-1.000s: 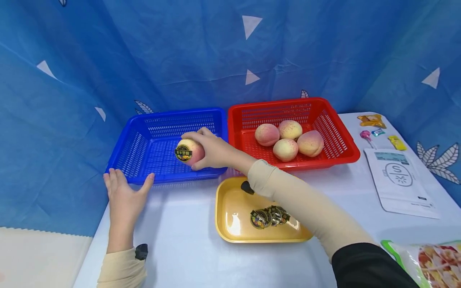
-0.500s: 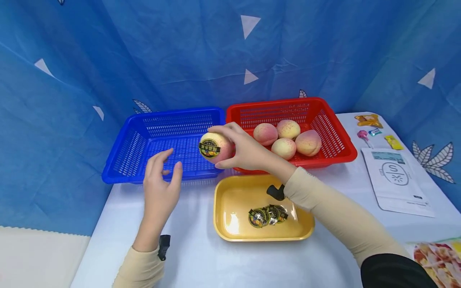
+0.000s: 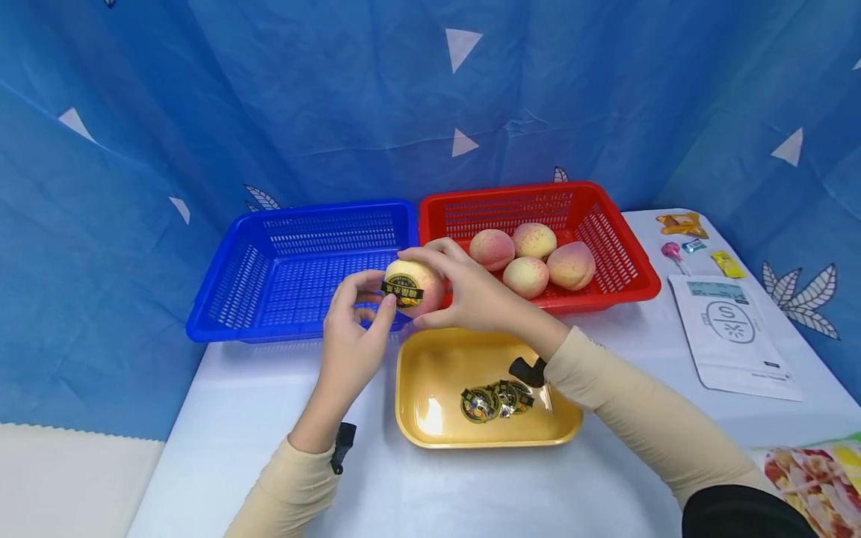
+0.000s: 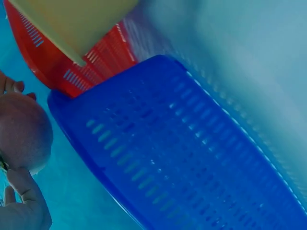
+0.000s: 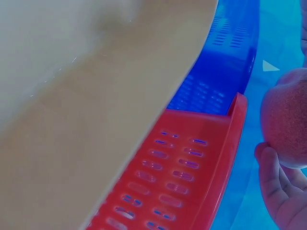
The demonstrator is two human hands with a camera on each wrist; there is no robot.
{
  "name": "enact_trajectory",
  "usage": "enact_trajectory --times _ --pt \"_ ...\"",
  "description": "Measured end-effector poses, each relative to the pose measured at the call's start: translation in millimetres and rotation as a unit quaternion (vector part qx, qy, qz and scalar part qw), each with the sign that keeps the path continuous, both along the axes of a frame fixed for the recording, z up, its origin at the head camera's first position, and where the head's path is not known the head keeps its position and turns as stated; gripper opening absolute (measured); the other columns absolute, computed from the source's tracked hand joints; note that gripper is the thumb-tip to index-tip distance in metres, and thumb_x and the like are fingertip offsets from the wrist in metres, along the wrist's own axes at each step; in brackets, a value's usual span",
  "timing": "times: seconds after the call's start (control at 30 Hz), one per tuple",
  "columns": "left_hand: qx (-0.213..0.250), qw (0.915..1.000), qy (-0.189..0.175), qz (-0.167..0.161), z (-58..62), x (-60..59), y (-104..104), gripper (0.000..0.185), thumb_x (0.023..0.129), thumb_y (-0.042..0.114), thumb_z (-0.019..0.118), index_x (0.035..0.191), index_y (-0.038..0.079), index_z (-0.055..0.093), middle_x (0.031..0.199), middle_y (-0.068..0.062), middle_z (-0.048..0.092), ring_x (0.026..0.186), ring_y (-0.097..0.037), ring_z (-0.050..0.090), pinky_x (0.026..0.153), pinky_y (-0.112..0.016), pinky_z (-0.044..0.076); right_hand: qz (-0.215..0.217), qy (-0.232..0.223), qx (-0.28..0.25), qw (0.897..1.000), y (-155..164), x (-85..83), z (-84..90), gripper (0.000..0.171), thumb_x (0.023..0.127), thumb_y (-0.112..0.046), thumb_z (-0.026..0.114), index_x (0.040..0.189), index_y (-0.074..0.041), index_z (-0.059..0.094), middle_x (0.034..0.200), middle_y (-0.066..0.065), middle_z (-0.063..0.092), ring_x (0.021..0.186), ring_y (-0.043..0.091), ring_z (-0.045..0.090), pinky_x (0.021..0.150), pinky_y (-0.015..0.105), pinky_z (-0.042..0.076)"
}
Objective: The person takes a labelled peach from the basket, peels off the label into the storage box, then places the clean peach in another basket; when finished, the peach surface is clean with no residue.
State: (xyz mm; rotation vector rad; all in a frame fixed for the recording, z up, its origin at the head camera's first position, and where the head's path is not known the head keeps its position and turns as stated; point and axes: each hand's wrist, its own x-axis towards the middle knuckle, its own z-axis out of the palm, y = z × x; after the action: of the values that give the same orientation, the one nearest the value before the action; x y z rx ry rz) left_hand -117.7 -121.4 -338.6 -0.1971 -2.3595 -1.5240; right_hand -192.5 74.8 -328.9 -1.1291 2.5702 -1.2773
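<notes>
A pink and yellow peach (image 3: 430,288), with a round black and gold sticker (image 3: 403,290) on its near side, is held up in front of the two baskets. My right hand (image 3: 471,293) grips it from the right, thumb below and fingers over the top. At its left side my left hand (image 3: 356,329) has its fingers bent and its thumb by the sticker's edge, touching the peach. In the left wrist view the peach (image 4: 24,132) lies between fingers of both hands. Part of the peach (image 5: 288,117) shows at the right of the right wrist view.
A blue basket (image 3: 242,329) stands at the left, beside a red basket (image 3: 622,288) with several peaches (image 3: 526,277). In front lies a yellow tray (image 3: 430,359) with stickers (image 3: 498,400). To the right are wrapped candies (image 3: 681,224), a lollipop (image 3: 671,250) and a white pouch (image 3: 729,329).
My right hand has carried the peach rightward from over the blue basket. My left hand has left the blue basket's front edge and moved right to meet the peach.
</notes>
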Motion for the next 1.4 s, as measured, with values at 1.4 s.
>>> enact_trajectory --times 1.4 --pt "-0.089 0.9482 -0.159 -0.260 -32.0 30.5 42 0.021 0.086 0.004 0.072 0.106 0.009 0.076 0.095 0.000 0.068 0.078 -0.006 0.064 0.070 -0.020 0.057 -0.153 0.045 -0.012 0.987 75 2.5 4.5 0.081 0.074 -0.020 0.088 0.144 -0.031 0.048 0.139 0.006 0.042 0.126 0.023 0.038 0.077 0.041 0.061"
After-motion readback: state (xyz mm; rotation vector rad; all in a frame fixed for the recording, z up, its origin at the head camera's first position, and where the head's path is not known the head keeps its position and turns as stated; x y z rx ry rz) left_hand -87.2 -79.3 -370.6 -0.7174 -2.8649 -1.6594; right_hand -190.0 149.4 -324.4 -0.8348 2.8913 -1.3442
